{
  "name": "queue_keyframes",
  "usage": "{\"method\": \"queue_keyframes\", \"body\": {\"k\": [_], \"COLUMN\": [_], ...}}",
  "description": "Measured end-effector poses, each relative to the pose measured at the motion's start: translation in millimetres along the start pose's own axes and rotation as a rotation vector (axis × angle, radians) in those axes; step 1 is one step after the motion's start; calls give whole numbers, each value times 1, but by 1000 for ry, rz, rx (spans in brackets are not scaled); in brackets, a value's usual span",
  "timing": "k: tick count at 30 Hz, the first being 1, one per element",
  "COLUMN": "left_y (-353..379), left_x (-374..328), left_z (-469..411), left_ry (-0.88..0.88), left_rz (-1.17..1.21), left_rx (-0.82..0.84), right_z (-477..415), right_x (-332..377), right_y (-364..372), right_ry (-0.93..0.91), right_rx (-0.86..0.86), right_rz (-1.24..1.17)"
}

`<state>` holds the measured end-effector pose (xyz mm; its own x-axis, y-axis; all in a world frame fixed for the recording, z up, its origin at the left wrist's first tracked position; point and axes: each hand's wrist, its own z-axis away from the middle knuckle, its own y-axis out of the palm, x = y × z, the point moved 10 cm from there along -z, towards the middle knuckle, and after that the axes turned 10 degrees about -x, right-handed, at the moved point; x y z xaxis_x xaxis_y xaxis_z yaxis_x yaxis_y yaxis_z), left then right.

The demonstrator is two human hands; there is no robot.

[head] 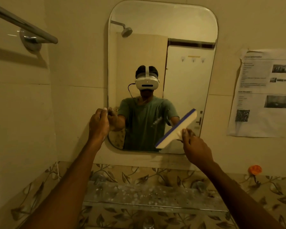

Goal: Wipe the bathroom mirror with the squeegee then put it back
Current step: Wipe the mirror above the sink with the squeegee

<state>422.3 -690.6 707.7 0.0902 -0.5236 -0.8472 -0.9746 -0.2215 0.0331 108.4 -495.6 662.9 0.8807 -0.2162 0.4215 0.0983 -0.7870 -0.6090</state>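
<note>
From the head camera, the squeegee (pixel 177 129) is a white T-shaped tool with a broad pale head and a dark blue strip running along its upper-left edge. It sits tilted, its high end toward the upper right, its low end near the bottom rim of the mirror (pixel 162 30). The blade lies over the lower right part of the glass, apparently against it; contact cannot be confirmed. The right hand (pixel 196 147) grasps the squeegee's short handle, thumb lying on top and fingers wrapped beneath.

The left hand (pixel 98 124) is raised at the mirror's left edge, fingers curled closed around something small and pale that peeks out above the knuckles; what it is cannot be made out.

The mirror is a tall rounded rectangle fixed to a cream tiled wall. Below it a glass shelf (pixel 147 194) carries whitish spots and specks; no distinct object on it can be made out
</note>
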Motion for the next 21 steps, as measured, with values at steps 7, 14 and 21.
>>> {"method": "queue_keyframes", "body": {"k": [7,14,21], "left_y": [-4,-4,-5], "left_x": [8,4,6], "left_z": [10,15,15], "left_ry": [-9,10,25], "left_rz": [-36,-114,-120], "left_rx": [-46,-88,-139], "right_z": [13,5,5], "right_x": [35,126,31], "right_y": [-8,32,-2], "right_ry": [-56,-430,-270], "right_rx": [-1,14,70], "right_rz": [6,287,288]}}
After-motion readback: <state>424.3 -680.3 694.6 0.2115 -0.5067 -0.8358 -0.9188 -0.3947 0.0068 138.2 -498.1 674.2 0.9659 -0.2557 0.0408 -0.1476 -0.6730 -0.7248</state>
